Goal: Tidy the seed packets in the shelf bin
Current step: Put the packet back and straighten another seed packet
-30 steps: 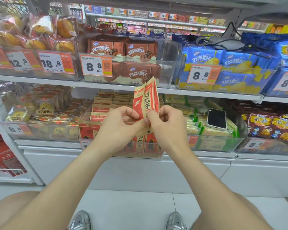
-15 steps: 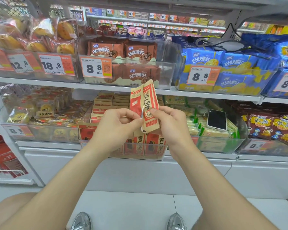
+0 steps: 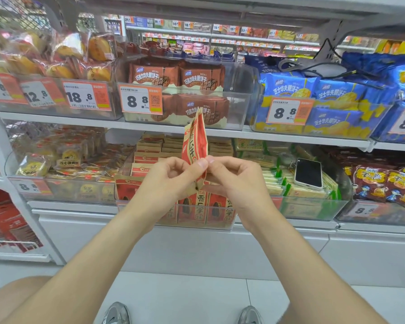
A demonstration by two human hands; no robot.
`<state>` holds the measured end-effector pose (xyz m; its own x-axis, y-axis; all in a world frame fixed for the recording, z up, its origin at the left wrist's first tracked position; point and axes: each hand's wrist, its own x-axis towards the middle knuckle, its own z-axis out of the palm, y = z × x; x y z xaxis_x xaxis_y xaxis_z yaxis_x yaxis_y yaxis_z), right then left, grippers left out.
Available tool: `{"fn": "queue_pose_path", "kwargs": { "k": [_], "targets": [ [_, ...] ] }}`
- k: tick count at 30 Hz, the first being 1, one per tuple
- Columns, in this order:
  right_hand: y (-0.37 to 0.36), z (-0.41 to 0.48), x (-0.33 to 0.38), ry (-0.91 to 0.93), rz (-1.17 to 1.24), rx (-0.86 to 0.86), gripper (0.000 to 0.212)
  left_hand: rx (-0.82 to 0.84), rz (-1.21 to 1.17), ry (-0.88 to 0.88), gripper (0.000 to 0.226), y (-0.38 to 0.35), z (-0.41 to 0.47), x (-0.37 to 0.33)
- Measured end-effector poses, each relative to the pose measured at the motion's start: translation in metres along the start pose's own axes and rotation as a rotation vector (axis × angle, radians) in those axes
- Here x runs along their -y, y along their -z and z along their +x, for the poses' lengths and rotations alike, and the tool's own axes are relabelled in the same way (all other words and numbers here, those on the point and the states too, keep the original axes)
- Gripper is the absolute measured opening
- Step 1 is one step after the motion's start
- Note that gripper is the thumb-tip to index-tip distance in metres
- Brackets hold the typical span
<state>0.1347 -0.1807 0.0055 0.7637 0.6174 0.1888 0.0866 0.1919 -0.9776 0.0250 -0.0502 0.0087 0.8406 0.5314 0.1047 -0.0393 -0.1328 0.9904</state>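
Above the shelf bin (image 3: pixel 220 225), my left grip (image 3: pixel 171 176) and right grip (image 3: pixel 234 176) are pinching seed packets (image 3: pixel 194 141); I should be squaring edges before slotting them upright.

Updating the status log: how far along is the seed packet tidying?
Done: red-and-tan paper seed packets stand upright along the front of the clear plastic shelf bin. In hand: left hand and right hand pinch another red seed packet, upright, not yet in the bin. Left, likely: slot it into the row.
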Motion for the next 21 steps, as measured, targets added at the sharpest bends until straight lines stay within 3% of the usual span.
{"fn": "queue_pose_path", "kwargs": {
  "k": [9,17,21],
  "targets": [
    [-0.004,0.01,-0.015,0.201,-0.405,-0.033,0.019,0.004,-0.024,-0.002,0.038,0.011,0.005,0.008],
    [-0.01,0.008,-0.016,0.189,-0.311,-0.019,0.018,0.009,-0.175,0.005,0.03,0.013,0.001,0.001],
    [-0.012,0.005,-0.011,0.238,-0.348,0.008,0.017,-0.016,-0.187,-0.022,0.037,0.015,0.004,0.003]
  ]
}}
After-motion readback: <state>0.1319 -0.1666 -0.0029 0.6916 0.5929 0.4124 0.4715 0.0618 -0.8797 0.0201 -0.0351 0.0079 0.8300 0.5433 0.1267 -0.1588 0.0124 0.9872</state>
